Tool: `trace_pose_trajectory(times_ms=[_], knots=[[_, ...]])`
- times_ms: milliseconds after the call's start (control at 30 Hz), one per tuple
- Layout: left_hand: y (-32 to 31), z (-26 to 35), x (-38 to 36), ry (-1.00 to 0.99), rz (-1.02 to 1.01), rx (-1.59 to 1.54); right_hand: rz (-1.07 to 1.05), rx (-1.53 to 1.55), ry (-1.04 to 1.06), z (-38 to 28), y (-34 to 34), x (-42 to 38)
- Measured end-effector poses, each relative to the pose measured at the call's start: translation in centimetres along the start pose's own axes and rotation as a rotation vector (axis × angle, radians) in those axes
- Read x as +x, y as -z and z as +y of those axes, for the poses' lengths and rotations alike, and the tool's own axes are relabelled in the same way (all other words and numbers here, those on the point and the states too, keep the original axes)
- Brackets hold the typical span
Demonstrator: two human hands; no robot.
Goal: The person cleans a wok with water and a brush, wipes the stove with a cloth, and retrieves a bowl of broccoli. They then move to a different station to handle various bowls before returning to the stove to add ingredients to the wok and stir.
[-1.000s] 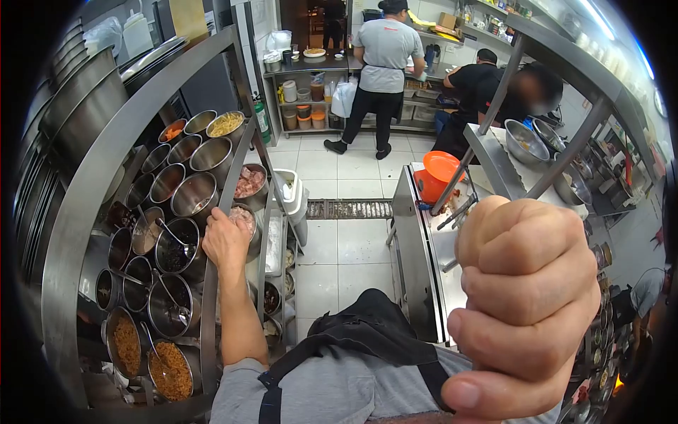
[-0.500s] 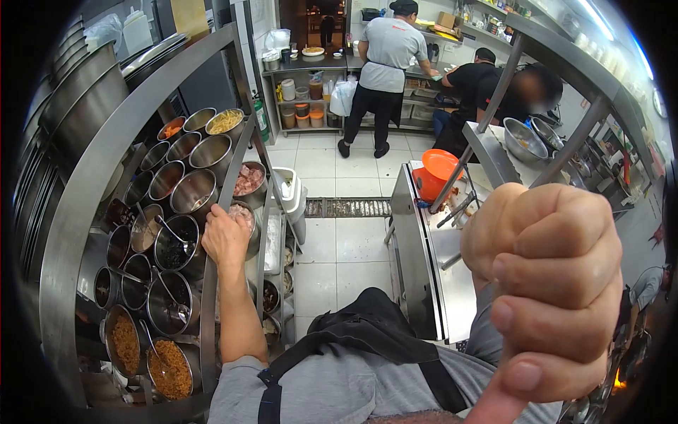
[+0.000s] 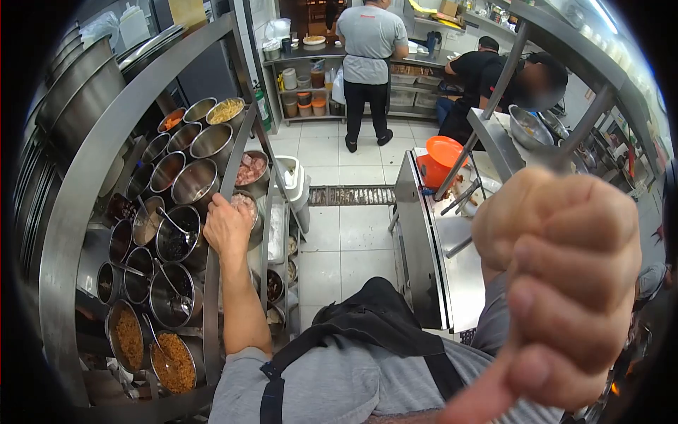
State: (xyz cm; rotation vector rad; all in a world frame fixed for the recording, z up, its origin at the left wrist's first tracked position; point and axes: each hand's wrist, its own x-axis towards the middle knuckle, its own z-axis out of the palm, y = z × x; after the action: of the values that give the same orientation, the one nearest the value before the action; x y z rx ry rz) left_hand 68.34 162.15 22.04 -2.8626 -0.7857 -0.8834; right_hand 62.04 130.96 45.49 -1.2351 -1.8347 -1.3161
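Note:
My left hand [image 3: 227,227] curls over the upright steel rail [image 3: 210,318] of a slanted rack on my left. It rests between a pot of dark sauce with a ladle [image 3: 176,239] and a pot of raw meat [image 3: 244,203]. My right hand [image 3: 565,283] is a tight fist very close to the camera at the right, thumb pointing down. Nothing shows inside the fist. It hides part of the steel counter [image 3: 434,268] behind it.
The rack holds several round steel pots, some with fried crumbs [image 3: 173,364]. An orange bowl [image 3: 441,152] and a steel bowl [image 3: 526,127] sit on the counter. A floor drain [image 3: 351,196] crosses the tiled aisle. A person in grey [image 3: 369,42] and another in black [image 3: 487,71] work farther back.
My right fist has drifted right and slightly up and fills more of the view. The person in grey stepped farther away. My left hand stays on the rail.

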Motion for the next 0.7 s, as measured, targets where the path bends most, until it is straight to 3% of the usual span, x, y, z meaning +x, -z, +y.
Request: trace_pose_trajectory(times_ms=[33,133,267,333,433,600,700], knots=[[0.0,0.0,0.0,0.001,0.007,0.002,-0.098,-0.223,0.086,-0.3,1.1,-0.6],[-0.5,-0.3,0.1,0.003,-0.001,-0.027,-0.099,-0.138,0.071,2.3,1.5,-3.2],[0.0,-0.3,0.0,0.031,0.020,-0.085,-0.088,-0.297,-0.213,3.9,3.5,-7.5],[-0.1,-0.4,0.0,0.034,-0.006,-0.112,-0.216,-0.434,-0.382,4.8,5.4,-9.8],[0.1,-0.4,0.0,0.032,-0.009,-0.142,-0.309,-0.606,-0.836,6.8,6.7,-13.5],[0.3,-0.2,0.0,0.037,0.009,-0.138,-0.409,-0.708,-0.926,10.7,10.0,-18.1],[0.4,-0.2,-0.1,0.035,0.003,-0.134,-0.571,-0.730,-0.932,12.4,10.4,-18.6]])
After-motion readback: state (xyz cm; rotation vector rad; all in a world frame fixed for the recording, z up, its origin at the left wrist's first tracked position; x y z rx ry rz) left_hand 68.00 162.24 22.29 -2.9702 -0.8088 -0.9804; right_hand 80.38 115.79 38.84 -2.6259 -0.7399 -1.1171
